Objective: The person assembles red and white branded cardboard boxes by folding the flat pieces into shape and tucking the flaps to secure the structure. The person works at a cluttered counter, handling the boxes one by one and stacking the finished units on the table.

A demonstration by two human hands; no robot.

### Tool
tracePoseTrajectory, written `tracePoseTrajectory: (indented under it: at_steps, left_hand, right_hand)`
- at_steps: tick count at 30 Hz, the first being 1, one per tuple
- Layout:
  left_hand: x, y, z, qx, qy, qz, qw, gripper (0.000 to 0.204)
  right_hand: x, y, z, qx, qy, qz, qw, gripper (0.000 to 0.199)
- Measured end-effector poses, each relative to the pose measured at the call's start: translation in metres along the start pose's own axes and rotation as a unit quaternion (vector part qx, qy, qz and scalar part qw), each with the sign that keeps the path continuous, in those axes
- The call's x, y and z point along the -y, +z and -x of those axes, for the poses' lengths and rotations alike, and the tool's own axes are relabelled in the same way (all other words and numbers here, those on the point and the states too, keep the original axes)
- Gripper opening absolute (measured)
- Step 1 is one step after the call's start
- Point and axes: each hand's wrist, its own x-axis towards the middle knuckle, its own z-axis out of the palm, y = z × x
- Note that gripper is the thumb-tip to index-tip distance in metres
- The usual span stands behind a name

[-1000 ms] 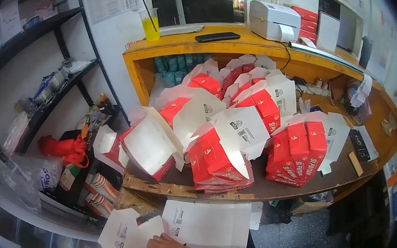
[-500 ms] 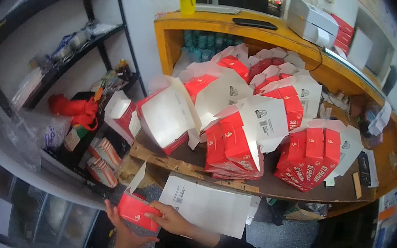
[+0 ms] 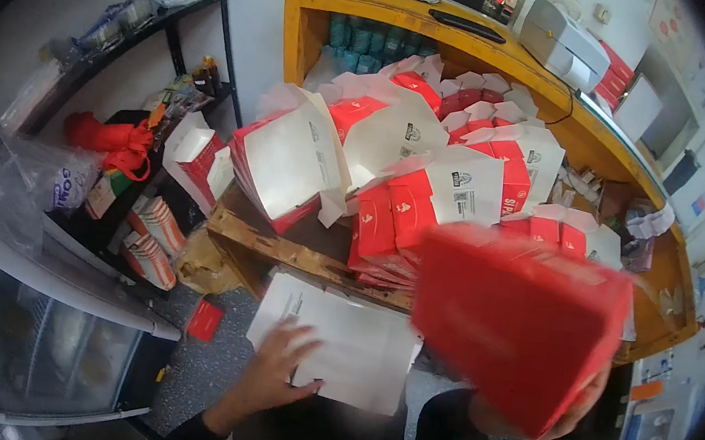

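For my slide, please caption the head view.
Right hand lifts a red box; left hand rests on flat white cartons.

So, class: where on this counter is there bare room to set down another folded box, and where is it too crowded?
A bare strip of the wooden counter lies along its front edge, between the leaning white-and-red boxes and the red stacks. Behind it, folded boxes crowd the top. The left hand rests on flat white sheets; the right hand holds a red box.

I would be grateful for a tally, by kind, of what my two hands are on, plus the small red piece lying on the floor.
Red box, held by right hand: 1
Stack of white flat sheets, under left hand: 1
Small red piece on floor: 1
Total: 3
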Motion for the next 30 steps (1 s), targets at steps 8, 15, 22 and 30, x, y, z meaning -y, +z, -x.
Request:
tracePoseTrajectory:
  at_steps: [8,15,22,30]
  left_hand:
    - [-0.009,0.173,-0.016,0.357,0.186,-0.034,0.915,0.083]
    - [0.011,0.199,-0.009,0.329,0.211,0.044,0.92,0.08]
    - [0.008,0.2,-0.014,0.325,0.161,0.057,0.93,0.054]
    - [0.014,0.146,-0.009,0.238,0.088,0.115,0.96,0.054]
  right_hand:
    - [-0.036,0.021,-0.093,-0.058,-0.105,0.082,0.989,0.027]
    - [-0.136,0.048,-0.108,0.091,-0.033,0.312,0.945,0.057]
    - [-0.117,0.036,-0.093,0.023,0.007,0.229,0.973,0.051]
    - [-0.038,-0.023,-0.082,-0.146,-0.226,0.433,0.86,0.04]
